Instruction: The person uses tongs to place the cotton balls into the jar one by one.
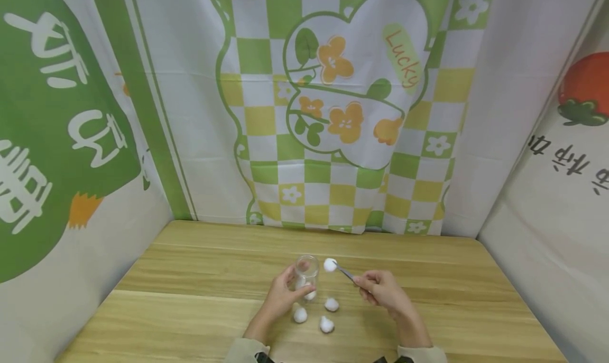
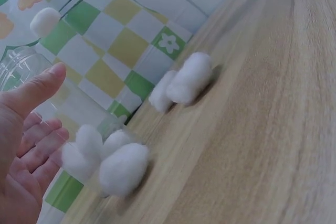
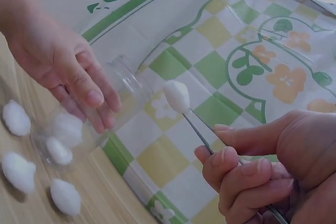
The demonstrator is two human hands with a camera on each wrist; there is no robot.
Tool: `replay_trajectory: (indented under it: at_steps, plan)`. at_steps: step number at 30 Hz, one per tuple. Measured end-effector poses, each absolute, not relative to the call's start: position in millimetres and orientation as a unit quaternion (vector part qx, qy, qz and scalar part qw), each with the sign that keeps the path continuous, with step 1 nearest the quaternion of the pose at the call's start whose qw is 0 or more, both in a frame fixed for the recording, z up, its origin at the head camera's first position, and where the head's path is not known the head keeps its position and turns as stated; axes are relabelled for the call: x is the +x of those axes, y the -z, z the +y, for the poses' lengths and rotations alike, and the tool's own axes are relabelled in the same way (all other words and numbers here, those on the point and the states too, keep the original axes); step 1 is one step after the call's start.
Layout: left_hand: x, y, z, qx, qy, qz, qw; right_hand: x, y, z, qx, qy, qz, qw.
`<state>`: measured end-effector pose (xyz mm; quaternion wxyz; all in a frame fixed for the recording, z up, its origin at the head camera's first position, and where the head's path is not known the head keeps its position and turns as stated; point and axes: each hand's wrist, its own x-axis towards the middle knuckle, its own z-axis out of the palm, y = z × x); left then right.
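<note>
My left hand (image 1: 280,295) holds a clear jar (image 1: 307,269) upright on the table, thumb on one side and fingers on the other. Inside the jar, cotton balls (image 3: 67,128) lie at the bottom. Between thumb and fingers, my right hand (image 1: 386,291) pinches metal tweezers (image 1: 345,272). Their tips grip a cotton ball (image 3: 177,96), held in the air just right of the jar's open mouth, apart from it. Three loose cotton balls lie on the table near the jar: one by my left wrist (image 1: 300,315), another farther right (image 1: 331,304), and a third closest to me (image 1: 326,325).
The wooden table (image 1: 214,268) runs back to a checked green and yellow curtain (image 1: 342,194). Printed cloth walls stand at the left (image 1: 71,141) and right (image 1: 547,220) sides.
</note>
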<state>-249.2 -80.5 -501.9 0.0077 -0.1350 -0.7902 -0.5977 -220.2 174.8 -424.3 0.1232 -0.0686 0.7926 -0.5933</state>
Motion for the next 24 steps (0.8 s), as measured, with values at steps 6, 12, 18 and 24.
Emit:
replay_trajectory:
  at_steps: [6, 12, 18, 24]
  plan:
    - [-247, 500, -82, -0.134, 0.599, -0.789, -0.003, -216, 422, 163, -0.052, 0.611, 0.782, 0.111]
    - [-247, 500, -82, -0.136, 0.601, -0.788, -0.001, -214, 421, 153, -0.048, 0.628, 0.769, 0.108]
    - [-248, 500, -81, -0.141, 0.602, -0.786, -0.001, -213, 421, 148, -0.035, 0.639, 0.761, 0.105]
    - [-247, 500, -81, -0.15, 0.605, -0.782, -0.001, -213, 424, 142, -0.036, 0.66, 0.739, 0.128]
